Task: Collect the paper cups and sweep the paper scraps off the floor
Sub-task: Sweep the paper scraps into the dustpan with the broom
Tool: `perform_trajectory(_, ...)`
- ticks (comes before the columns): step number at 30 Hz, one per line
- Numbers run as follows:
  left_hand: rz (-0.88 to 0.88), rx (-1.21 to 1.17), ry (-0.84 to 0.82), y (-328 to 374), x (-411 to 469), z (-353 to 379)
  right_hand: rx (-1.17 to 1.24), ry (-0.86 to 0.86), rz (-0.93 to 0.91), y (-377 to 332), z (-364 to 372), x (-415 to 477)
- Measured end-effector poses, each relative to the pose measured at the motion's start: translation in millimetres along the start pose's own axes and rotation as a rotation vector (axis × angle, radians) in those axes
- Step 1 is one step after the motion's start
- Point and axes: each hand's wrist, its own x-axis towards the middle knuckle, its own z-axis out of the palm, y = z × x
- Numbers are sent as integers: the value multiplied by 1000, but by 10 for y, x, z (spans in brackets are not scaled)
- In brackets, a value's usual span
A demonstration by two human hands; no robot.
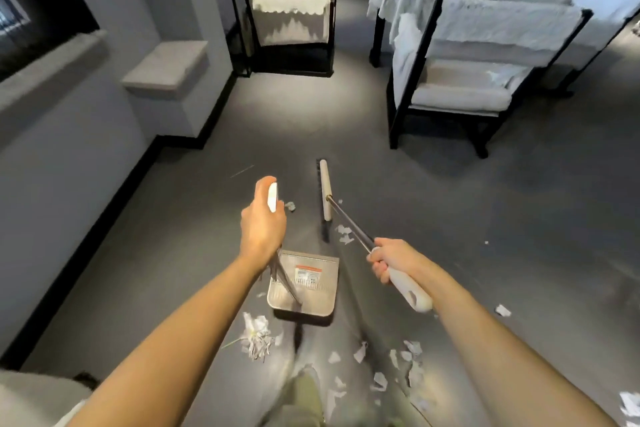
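- At the centre of the head view, the left hand [263, 218] is wrapped round the white top of the dustpan's upright handle. The dustpan [304, 284] sits on the dark floor [485, 218] just below that hand.
- To the right of centre, the right hand [388, 260] is clamped on the white grip of the broom [349, 225]. Its shaft slants up and left to the broom head [325, 191].
- The head's long axis runs up and down the frame, dark bristles on its left side. It stands above the pan and slightly right of it.
- A few paper scraps [344, 234] lie just right of the head's lower end, between head and right hand. The bigger scatter [408, 360] is at lower right, and a crumpled wad [258, 336] lies lower left of the pan.
- To my eye the pan's mouth faces up the frame, so the near scraps want a pull leftward and down.
- I can make out no paper cups.
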Motion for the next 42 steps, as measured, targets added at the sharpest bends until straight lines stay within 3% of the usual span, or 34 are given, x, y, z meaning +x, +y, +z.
perform_trajectory(9, -181, 90, 98, 282, 1463, 534, -138, -138, 28, -1431, -266, 1481)
perform_trajectory(14, -372, 97, 256, 396, 2055, 960, -301, -248, 51, -2139, -538, 2454)
perform_trajectory(23, -586, 162, 573, 949, 2250, 1957, -677, -444, 92, -3268, -1464, 3550)
perform_trajectory(31, -663, 198, 703, 1412, 2074, 2757, -934, -443, 26, -3606, -2081, 4119)
perform_trajectory(38, -752, 186, 892, 1912, 1506, 3934, -1395, -563, -233, -3460, -3080, 4724)
perform_trajectory(42, -829, 89, 1047, 2184, 1281, 4384, -1510, -655, -112, -3190, -3458, 4822)
